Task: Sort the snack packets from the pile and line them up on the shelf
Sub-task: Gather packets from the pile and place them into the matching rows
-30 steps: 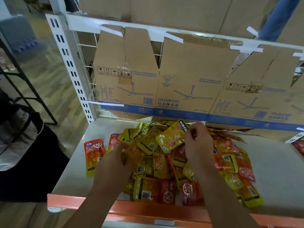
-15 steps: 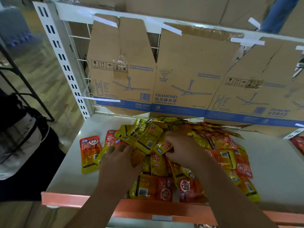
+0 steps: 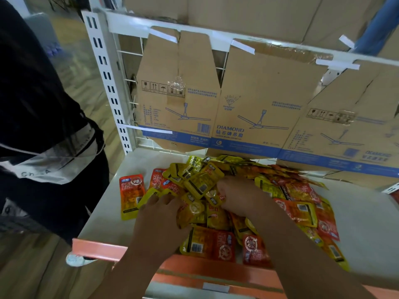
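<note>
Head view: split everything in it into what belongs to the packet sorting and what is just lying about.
For the job:
- pile of snack packets
- lone red packet, flat, left of the pile
- white shelf
- left hand and right hand, both in the pile

Just there:
- flattened fan cartons behind the shelf
- slotted upright
- person in dark clothes, left

Both hands in the pile of snack packets point(image 3: 298, 208), mid-shelf point(image 3: 367, 223). My left hand point(image 3: 159, 214) lies palm down on yellow packets at the pile's left side, fingers spread. My right hand point(image 3: 235, 197) is curled over the pile's middle, fingertips tucked against a small yellow packet point(image 3: 212, 196); grip unclear. One red packet point(image 3: 131, 194) lies flat near the shelf's left edge. Flattened fan cartons point(image 3: 259, 100) line the back.
</note>
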A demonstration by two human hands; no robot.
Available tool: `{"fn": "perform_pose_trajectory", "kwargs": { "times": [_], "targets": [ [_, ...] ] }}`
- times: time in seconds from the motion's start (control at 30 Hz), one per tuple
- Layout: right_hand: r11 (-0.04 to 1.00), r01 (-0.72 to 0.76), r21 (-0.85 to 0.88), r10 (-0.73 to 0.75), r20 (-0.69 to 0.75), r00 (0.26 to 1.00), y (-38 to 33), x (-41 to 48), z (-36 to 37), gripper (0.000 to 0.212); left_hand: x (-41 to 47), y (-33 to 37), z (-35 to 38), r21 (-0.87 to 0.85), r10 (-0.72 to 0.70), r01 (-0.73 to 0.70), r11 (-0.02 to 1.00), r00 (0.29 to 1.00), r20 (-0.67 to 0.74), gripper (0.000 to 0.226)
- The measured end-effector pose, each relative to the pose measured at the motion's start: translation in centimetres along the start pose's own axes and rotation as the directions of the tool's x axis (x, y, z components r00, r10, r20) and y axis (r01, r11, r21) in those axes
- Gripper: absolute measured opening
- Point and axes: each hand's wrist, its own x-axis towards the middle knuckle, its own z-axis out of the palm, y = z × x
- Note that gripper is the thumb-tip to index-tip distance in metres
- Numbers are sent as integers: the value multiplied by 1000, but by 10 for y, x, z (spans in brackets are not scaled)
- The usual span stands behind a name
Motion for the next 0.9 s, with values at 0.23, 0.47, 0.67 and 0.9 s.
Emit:
{"fn": "perform_pose_trajectory", "kwargs": {
  "times": [0.23,0.47,0.67,0.9],
  "targets": [
    [1000,-11,27,9,72,997,-5,-4,-4,48,-6,-6,3,-68,2,-6,998,998,-62,43],
    [995,9,103,4,-121,993,-4,-21,-9,41,-22,-5,-2,-197,32,-73,978,978,-204,39],
    [870,48,491,158,-370,916,16,-64,-15,35,-24,27,-19,-238,33,-113,965,947,-319,40],
    [435,203,877,547,-437,714,67,-139,-13,27,-31,109,-31,-272,45,-169,947,912,-407,42]
  ]
}}
